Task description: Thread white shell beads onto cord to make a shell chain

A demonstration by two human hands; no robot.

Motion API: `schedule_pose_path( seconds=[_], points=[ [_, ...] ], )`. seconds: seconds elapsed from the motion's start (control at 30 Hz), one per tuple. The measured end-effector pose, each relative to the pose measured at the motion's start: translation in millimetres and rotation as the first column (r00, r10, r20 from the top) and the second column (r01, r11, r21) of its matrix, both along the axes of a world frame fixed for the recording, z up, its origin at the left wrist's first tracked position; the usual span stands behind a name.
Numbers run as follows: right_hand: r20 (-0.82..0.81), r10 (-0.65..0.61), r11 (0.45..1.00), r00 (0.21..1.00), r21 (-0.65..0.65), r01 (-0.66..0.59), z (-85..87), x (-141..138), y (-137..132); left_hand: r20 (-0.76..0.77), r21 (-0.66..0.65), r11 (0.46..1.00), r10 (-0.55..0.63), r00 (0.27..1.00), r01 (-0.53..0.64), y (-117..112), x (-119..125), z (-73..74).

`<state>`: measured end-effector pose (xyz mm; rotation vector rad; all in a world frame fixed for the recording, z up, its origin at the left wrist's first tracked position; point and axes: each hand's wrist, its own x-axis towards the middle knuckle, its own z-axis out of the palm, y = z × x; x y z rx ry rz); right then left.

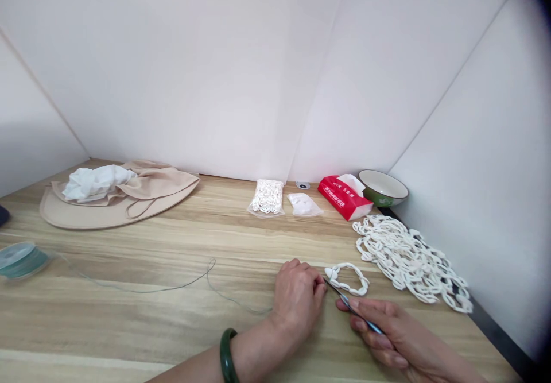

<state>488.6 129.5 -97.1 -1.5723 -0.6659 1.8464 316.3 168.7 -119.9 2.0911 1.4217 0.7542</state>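
Fine handwork with thread and shells, viewed from above. Gripped in the right hand [385,331]: a slim blue-ended tool [343,298], tweezers or snips not distinguishable. Long axis diagonal, tip directed forward and left toward the left hand [297,291], with fingers pinched together, contents hidden. Near the tip, flat on the wood-grain tabletop [142,343]: a ring-shaped white shell bracelet [331,274]. Grey-green thread [148,291] leading from a spool [19,259] toward the left wrist. Step in hand, by judgement: close thread work, calling next for steady fingertips and exact tip placement.
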Motion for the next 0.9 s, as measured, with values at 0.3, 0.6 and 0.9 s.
schedule_pose_path(
  seconds=[0.3, 0.6, 0.9],
  points=[
    [-0.054, -0.044, 0.999, 0.998, 0.013, 0.045, -2.2, -9.5, 1.1, 0.015, 0.000, 1.000, -0.003, 1.000, 0.003, -1.3, 0.1, 2.4],
    [-0.066, -0.025, 0.998, 0.997, 0.048, 0.028, -5.8, -16.5, 7.9, 0.058, 0.005, 1.000, 0.000, 0.998, -0.001, -3.6, -1.5, 0.6],
    [-0.045, -0.038, 0.997, 0.998, 0.063, 0.041, -6.1, -17.4, 5.9, 0.090, -0.008, 1.000, 0.014, 0.996, -0.013, -2.1, -1.1, -2.3]
  ],
)
